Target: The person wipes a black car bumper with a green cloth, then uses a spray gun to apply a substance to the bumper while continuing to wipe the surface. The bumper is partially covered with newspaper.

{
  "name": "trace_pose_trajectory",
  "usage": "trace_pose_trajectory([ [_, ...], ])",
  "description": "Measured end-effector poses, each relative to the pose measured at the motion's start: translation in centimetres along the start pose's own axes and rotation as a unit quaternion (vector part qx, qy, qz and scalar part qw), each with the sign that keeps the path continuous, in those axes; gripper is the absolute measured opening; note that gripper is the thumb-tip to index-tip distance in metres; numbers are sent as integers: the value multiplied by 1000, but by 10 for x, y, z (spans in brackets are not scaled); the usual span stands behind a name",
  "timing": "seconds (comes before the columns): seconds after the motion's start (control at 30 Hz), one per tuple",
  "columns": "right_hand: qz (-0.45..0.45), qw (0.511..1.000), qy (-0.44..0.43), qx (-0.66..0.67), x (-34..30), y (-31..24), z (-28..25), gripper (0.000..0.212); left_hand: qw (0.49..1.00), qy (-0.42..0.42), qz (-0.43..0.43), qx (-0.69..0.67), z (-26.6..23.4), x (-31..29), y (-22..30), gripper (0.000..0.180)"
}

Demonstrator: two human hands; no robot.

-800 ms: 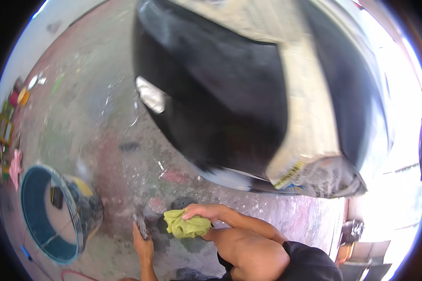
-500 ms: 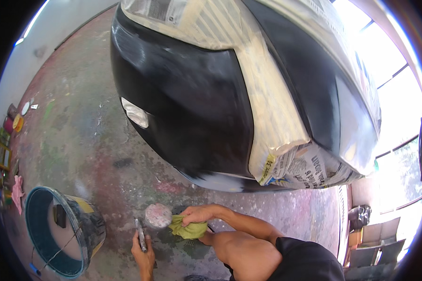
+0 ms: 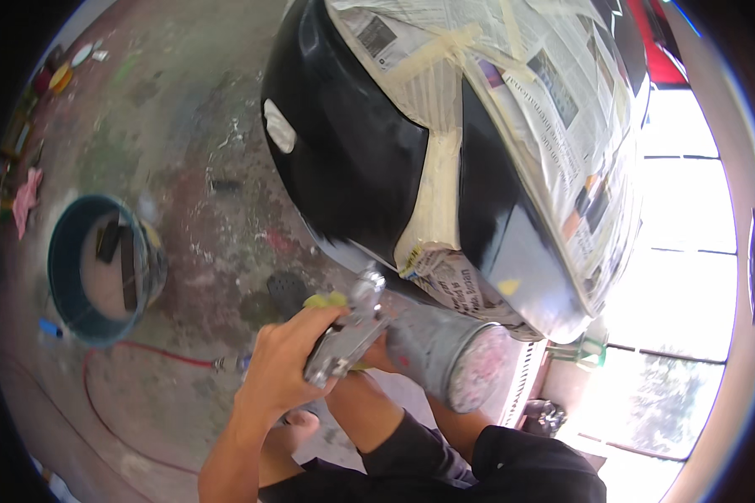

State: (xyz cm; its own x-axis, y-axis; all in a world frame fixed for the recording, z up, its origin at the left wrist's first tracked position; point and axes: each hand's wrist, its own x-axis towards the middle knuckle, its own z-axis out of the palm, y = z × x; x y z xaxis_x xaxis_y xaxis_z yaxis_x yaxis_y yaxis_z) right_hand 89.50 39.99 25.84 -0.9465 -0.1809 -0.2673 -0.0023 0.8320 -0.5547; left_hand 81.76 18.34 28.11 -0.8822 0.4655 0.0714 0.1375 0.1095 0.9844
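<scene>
The right hand [image 3: 383,356] is mostly hidden behind the spray gun [image 3: 348,331] and its cup [image 3: 445,360]. Only a corner of the yellow cloth [image 3: 325,299] shows. What lies in the bucket [image 3: 101,272] is too dim to tell.

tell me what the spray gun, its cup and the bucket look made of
Spray gun: bare metal, silvery with glints. Cup: probably metal or plastic, dull grey and speckled with paint, so unsure. Bucket: likely plastic, matte blue with a thick smooth rim.
</scene>
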Motion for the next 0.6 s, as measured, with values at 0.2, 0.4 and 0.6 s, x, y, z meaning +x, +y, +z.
trace_pose_trajectory([
  [0.2, 50, 994, 87, -46, -45, -59, -183, 60, 993, 85, 29, -73, 9, -10, 66, 55],
  [0.4, -182, 802, 23, -568, 93, -106, -267, 52, 978, 156, -39, -133, 25, -70, 82, 52],
  [0.6, -231, 763, -67, -600, 130, -68, -278, 52, 972, 157, -101, -141, 37, -116, 87, 48],
])
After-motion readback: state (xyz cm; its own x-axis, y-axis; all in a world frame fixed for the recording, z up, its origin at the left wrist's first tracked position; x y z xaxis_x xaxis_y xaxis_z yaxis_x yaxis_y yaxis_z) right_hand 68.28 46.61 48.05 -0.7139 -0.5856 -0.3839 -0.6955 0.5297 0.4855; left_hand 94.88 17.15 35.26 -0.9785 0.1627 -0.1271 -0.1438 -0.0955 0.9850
